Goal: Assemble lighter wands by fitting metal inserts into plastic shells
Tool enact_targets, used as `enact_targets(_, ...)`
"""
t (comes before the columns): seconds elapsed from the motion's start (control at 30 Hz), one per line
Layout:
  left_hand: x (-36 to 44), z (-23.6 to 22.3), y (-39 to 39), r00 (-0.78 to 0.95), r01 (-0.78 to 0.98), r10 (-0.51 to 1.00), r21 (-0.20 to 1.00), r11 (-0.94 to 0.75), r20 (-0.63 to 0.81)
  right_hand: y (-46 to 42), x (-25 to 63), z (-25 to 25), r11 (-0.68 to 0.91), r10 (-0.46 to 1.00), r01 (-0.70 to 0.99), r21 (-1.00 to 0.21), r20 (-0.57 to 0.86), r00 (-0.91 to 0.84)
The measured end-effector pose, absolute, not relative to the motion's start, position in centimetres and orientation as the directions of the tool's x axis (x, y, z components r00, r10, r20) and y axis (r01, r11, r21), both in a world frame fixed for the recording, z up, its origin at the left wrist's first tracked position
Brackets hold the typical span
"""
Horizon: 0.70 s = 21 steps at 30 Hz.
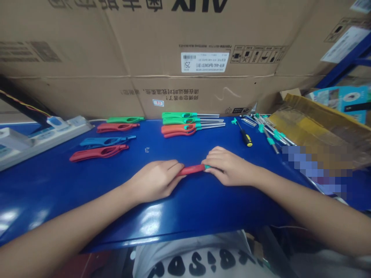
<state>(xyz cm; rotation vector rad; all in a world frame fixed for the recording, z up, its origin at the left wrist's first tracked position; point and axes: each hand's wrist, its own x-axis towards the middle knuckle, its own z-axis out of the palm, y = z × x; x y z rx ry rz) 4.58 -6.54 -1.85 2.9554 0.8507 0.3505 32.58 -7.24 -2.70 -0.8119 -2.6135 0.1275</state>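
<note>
My left hand (158, 179) is closed around one end of a red long-nosed lighter (191, 170), held level above the blue table. At its other end, where a bit of green shows, my right hand (228, 166) grips it with thumb and fingers. The fingers hide both ends, so I cannot see a metal tube on it. Just beyond my hands lie an orange lighter (178, 129) and two green lighters (176, 120), all with metal tubes. A few tiny screws (147, 150) rest on the table past my left hand.
Red, blue and green lighter bodies (98, 152) lie at the left, beside a white power strip (43, 141). A black-yellow screwdriver (246, 137) and several metal tubes with green ends (272, 135) lie at the right, near a taped cardboard box (313, 131). Cardboard (116, 58) walls the back.
</note>
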Motion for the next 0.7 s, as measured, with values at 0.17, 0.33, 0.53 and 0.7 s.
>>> enact_targets(0.17, 4.8, -1.9, -5.4, 0.784, 0.589, 0.589, 0.063, -0.805, 0.197, -5.8, 33.0, -2.4, 0.729, 0.684, 0.658, -0.191, 0.239, -0.689)
enact_targets(0.33, 4.6, -2.2, -4.7, 0.764, 0.62, 0.61, 0.026, -0.784, 0.21, -4.5, 34.4, -2.3, 0.611, 0.791, 0.757, -0.231, 0.205, -0.576)
enact_targets(0.53, 4.3, -2.6, -4.3, 0.752, 0.617, 0.622, 0.102, -0.781, 0.217, -4.1, 34.7, -2.7, 0.587, 0.805, 0.78, -0.216, 0.254, -0.536)
enact_targets(0.7, 4.2, -1.9, -3.6, 0.733, 0.619, 0.641, 0.169, -0.767, 0.229, -4.5, 33.8, -3.2, 0.572, 0.798, 0.796, -0.198, 0.359, -0.484)
